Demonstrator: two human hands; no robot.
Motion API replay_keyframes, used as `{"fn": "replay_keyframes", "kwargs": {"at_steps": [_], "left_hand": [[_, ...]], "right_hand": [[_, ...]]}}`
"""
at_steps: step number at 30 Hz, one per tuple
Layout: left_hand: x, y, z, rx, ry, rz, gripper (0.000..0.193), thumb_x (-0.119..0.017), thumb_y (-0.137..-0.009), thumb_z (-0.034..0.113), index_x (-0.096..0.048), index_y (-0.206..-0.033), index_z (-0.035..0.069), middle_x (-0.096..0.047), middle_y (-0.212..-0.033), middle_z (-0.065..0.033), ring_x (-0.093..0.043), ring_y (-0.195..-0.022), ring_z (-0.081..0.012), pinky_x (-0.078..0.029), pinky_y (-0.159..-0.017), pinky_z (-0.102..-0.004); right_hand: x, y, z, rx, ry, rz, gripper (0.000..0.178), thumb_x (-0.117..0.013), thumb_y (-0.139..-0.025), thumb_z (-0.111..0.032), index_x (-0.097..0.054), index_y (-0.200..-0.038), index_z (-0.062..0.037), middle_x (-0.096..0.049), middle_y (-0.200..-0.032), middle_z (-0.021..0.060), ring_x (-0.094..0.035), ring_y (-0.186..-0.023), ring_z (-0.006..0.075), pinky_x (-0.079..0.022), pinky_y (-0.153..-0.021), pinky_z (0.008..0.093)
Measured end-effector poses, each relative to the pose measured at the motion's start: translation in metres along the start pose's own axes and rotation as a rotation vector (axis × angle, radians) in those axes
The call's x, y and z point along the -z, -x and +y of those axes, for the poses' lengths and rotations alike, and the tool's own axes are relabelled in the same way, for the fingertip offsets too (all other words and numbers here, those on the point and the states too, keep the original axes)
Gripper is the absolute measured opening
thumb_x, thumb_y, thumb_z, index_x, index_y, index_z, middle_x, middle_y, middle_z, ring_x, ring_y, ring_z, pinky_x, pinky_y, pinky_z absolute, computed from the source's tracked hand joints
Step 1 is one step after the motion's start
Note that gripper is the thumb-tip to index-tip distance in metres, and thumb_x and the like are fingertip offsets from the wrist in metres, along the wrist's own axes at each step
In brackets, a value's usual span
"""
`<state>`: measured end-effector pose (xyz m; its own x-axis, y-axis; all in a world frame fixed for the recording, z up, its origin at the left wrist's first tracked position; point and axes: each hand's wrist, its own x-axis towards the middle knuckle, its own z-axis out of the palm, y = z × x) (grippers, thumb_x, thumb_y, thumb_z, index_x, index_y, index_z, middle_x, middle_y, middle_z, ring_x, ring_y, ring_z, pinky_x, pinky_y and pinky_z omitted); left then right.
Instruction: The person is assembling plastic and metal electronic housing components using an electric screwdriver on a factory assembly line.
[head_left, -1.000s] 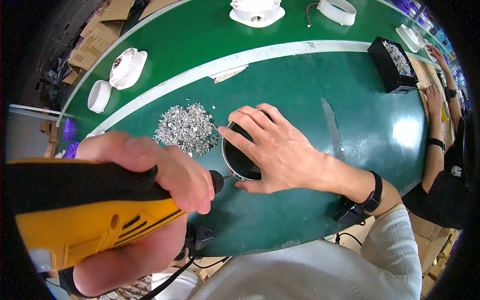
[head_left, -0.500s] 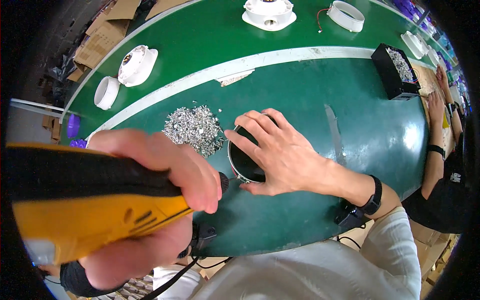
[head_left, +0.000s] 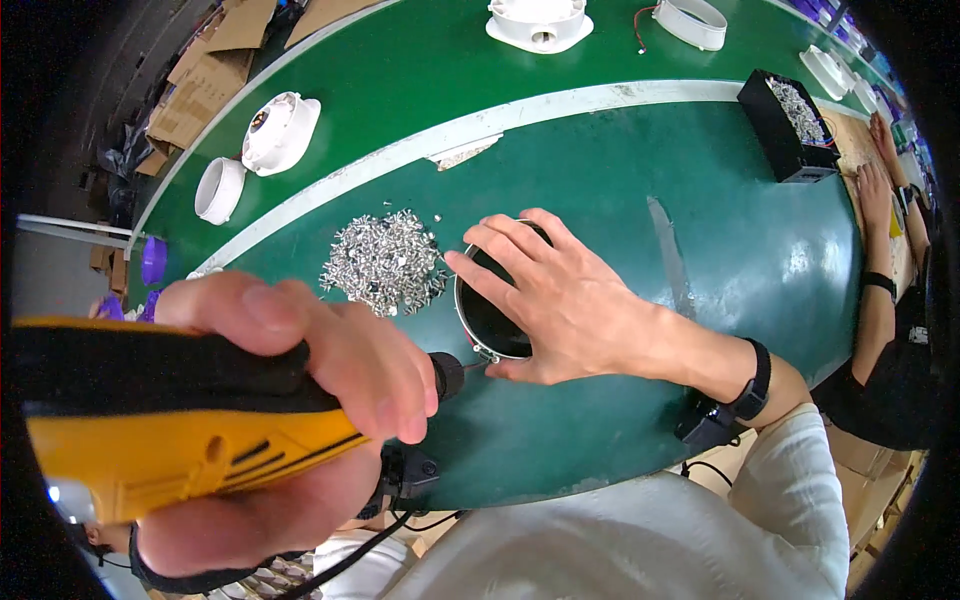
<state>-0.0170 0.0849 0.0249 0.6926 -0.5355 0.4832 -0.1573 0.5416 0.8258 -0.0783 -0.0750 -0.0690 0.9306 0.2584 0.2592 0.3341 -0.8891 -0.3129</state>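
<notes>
My left hand [head_left: 330,350] is wrapped round a yellow and black electric screwdriver [head_left: 180,440]. Its thin bit points right and reaches the near left edge of a round white-rimmed ring [head_left: 463,318], by a small lug there. Over that ring my right hand [head_left: 560,305] is curled, fingers across its far rim and thumb at the near edge, gripping it against the green table. The palm hides much of the ring, and its inside looks dark. Just left of it lies a heap of small silver screws [head_left: 385,262].
A black box of screws [head_left: 790,125] stands at the far right, beside another person's arms [head_left: 877,230]. Across a white rail [head_left: 540,108], the green belt [head_left: 390,80] bears white housings [head_left: 282,134] and white rings [head_left: 219,190]. Cardboard boxes [head_left: 205,95] are at far left.
The screwdriver in my left hand has shifted slightly, and its bit now shows plainly at the ring's edge. My right hand keeps its grip on the ring. The view has moved a little.
</notes>
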Motion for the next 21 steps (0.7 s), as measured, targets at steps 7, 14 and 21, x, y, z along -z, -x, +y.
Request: {"fn": "replay_keyframes", "kwargs": {"at_steps": [7,14,21], "left_hand": [[-0.008,0.001,-0.014,-0.009,-0.036,-0.085,0.077,-0.051,-0.075,0.070,-0.035,-0.109,0.003,-0.048,-0.062,-0.0086,-0.045,-0.042,-0.0184,-0.040,-0.037,-0.0322],[-0.015,-0.004,-0.001,0.108,0.020,-0.076,0.075,-0.057,-0.075,0.065,-0.034,-0.107,0.001,-0.050,-0.064,-0.0122,-0.050,-0.048,-0.0232,-0.043,-0.039,-0.0341],[-0.008,-0.006,0.006,0.161,0.015,-0.146,0.061,-0.062,-0.078,0.051,-0.038,-0.106,0.002,-0.053,-0.069,-0.0150,-0.053,-0.056,-0.0252,-0.045,-0.051,-0.0384]], "right_hand": [[-0.001,0.004,0.005,0.019,0.022,0.018,0.080,-0.067,-0.066,-0.048,-0.045,-0.125,0.0002,-0.045,-0.121,0.0184,-0.040,-0.116,0.0313,-0.030,-0.099,0.0447],[0.000,0.002,0.006,0.030,0.011,0.029,0.079,-0.069,-0.064,-0.048,-0.047,-0.123,0.0001,-0.046,-0.118,0.0180,-0.041,-0.115,0.0312,-0.031,-0.098,0.0445],[0.004,0.004,0.006,0.000,-0.011,0.004,0.078,-0.071,-0.064,-0.042,-0.044,-0.125,-0.0021,-0.043,-0.123,0.0172,-0.039,-0.118,0.0309,-0.029,-0.100,0.0453]]}}
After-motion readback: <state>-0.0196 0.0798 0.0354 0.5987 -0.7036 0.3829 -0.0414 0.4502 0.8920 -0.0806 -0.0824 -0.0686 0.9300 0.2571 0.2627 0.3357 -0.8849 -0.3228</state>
